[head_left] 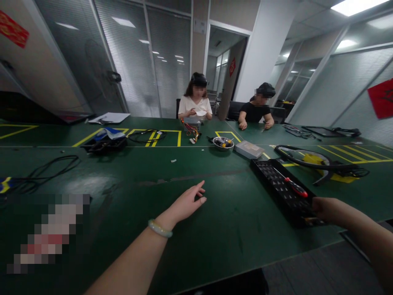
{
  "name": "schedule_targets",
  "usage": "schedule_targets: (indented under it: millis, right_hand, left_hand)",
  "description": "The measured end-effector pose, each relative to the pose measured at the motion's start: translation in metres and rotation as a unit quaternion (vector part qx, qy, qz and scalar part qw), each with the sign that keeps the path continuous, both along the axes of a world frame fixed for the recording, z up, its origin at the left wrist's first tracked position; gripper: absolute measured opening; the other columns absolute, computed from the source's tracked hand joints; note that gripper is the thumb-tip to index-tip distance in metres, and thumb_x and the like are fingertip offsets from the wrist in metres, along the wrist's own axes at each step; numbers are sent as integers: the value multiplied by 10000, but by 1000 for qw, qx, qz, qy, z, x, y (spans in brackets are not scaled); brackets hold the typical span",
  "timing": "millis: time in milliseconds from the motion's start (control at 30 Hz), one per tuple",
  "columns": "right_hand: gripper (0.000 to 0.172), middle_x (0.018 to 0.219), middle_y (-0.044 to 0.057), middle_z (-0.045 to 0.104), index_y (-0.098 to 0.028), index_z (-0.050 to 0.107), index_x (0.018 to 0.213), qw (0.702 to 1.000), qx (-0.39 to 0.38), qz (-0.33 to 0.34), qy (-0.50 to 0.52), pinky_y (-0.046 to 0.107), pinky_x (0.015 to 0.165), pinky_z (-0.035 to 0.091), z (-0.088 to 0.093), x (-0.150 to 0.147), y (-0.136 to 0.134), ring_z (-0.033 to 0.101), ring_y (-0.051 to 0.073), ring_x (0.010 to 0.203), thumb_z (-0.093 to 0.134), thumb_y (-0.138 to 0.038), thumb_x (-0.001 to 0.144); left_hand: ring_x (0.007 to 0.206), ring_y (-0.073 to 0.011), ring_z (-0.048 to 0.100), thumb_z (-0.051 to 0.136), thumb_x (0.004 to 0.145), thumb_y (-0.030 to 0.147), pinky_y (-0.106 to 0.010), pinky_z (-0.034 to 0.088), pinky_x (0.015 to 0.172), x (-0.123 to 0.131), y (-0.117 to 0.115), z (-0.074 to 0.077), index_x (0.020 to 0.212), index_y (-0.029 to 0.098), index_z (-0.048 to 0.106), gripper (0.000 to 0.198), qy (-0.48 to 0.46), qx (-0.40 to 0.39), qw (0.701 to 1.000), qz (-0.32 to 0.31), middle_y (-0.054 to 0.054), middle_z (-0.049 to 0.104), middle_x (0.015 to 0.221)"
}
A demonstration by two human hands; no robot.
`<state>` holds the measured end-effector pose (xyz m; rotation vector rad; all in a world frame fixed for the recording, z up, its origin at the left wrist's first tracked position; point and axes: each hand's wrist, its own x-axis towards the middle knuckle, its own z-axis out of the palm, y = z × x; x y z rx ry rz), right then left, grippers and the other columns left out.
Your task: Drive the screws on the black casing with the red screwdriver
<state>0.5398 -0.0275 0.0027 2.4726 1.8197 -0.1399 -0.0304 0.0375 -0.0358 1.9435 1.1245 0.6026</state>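
My left hand [186, 203] hovers over or rests on the green table [196, 241], fingers stretched out and holding nothing; a pale green bangle [160, 228] circles its wrist. At the right, my right hand [330, 211] is closed on the near right edge of a long black tray [270, 190], its fingertips partly hidden. The tray's inside shows rows of small light marks or slots. Lying across it is a screwdriver [296, 187] with a red and black handle. Small pieces at the tray's near end are too dark to make out.
Beyond the tray are a grey metal box [249, 150], a metal bowl [223, 143] with yellow-and-black items, and a black hose-like loop [313, 157]. A black case [104, 141] and cables [55, 174] lie left. Two people sit across the table, one holding something white.
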Motion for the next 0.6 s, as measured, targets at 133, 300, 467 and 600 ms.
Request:
schedule_targets:
  millis: [133,300,467,600]
  right_hand:
    - [235,843,46,743,-272,712,910,1000,-12,-3,22,322,642,468,9,-1,4,695,263,782,620,-297,695]
    - [408,1025,82,744,-269,671,1116,999,0,-22,31,377,754,481,9,-3,9,692,307,920,528,-482,798]
    - [275,856,55,774,-295,752,812,994,-73,0,87,393,741,504,-1,-12,-1,708,310,838,608,-507,711]
    - [226,870,19,784,-335,765,794,986,-105,25,130,382,769,522,-7,-20,-10,717,293,853,621,-484,706]
  left_hand:
    - [1184,-228,566,529,923,439,-386,450,1011,0,1,-3,1548,265,281,694,-5,4,1000,0,-105,543,1381]
    - [1172,-227,568,538,917,422,-401,436,1027,0,1,-3,1547,245,282,703,-9,12,1000,1,-117,549,1366]
    - [1192,-223,557,532,922,447,-392,428,1043,-1,-1,2,1549,261,278,701,-3,2,1000,0,-95,550,1367]
    - [1202,-232,552,525,926,454,-396,436,1031,-2,-1,3,1549,272,278,695,1,-1,1000,0,-96,535,1386]
